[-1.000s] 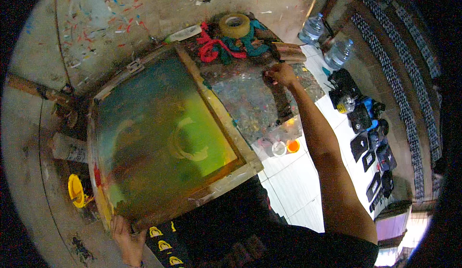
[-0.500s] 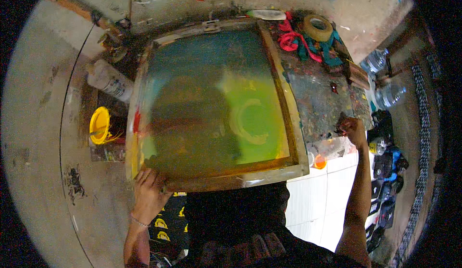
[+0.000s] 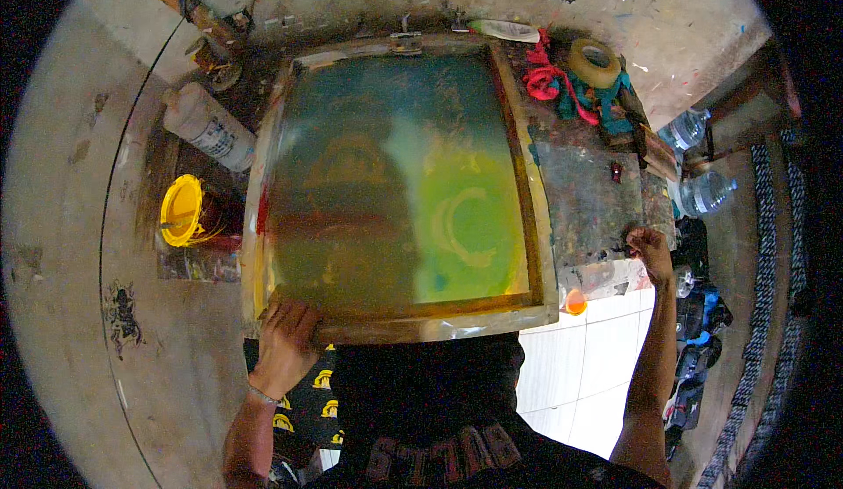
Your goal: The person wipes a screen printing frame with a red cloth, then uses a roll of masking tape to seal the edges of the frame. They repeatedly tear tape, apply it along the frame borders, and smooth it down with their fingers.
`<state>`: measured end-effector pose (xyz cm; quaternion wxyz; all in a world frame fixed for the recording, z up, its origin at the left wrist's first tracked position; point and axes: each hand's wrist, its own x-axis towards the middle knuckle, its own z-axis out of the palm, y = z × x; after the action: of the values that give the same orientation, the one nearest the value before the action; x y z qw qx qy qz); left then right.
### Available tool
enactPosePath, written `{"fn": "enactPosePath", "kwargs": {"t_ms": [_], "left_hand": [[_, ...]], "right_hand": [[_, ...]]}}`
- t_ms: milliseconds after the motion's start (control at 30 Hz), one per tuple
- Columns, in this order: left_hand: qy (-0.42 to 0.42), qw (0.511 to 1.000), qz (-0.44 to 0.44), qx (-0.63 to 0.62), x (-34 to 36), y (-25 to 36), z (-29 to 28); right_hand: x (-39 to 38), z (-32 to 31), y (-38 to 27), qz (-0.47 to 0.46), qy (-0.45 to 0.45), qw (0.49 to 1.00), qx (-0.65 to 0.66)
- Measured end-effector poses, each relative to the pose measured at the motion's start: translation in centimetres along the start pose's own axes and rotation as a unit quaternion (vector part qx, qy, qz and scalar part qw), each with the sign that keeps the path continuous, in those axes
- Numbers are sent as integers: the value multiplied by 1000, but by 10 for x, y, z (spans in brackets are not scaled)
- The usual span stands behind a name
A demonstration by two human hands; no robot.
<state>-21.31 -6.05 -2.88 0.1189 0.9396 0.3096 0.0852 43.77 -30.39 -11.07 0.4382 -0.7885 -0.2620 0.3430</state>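
At left in the frame I see a yellow tub [image 3: 182,212], coated yellow inside, with a darker streak I can't make out. Above it, a whitish bottle [image 3: 209,127] leans in my view, its contents hidden. Two clear bottles, an upper one [image 3: 684,129] and a lower one [image 3: 708,193], sit at upper right; I can't judge how full they are. Right of centre below, a small cup [image 3: 575,302] shows orange. The framed screen [image 3: 395,192] fills the middle: blue-green at the top, yellow-green at right, dark shadow across its left, with worn, stained edges. My left hand [image 3: 290,327] bends over its lower-left corner; I can't tell how firmly. My right hand [image 3: 648,250], at right, has curled fingers, perhaps around something dark.
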Motion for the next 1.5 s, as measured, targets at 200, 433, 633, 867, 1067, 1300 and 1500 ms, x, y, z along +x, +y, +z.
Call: {"fn": "enactPosePath", "kwargs": {"t_ms": [200,433,633,867,1067,1300,1500], "left_hand": [[-8,1000,-8,-12,-4,-4,4],[4,1000,-14,-15,-5,1,10],[11,1000,4,-5,-4,-2,15],[2,1000,1,-8,-4,-3,21],[-8,1000,15,-16,-6,-9,25],[-6,1000,16,-20,-8,-14,34],[-10,999,1,-36,-9,-15,35]], "right_hand": [[0,40,-37,-164,101,893,-408],[-11,102,-47,-151,20,843,-516],[-21,114,-51,-163,19,844,-510],[-22,118,-55,-147,7,850,-506],[-23,116,-59,-156,-2,852,-499],[-23,116,-57,-173,-1,865,-470],[-22,115,-55,-175,1,863,-473]]}}
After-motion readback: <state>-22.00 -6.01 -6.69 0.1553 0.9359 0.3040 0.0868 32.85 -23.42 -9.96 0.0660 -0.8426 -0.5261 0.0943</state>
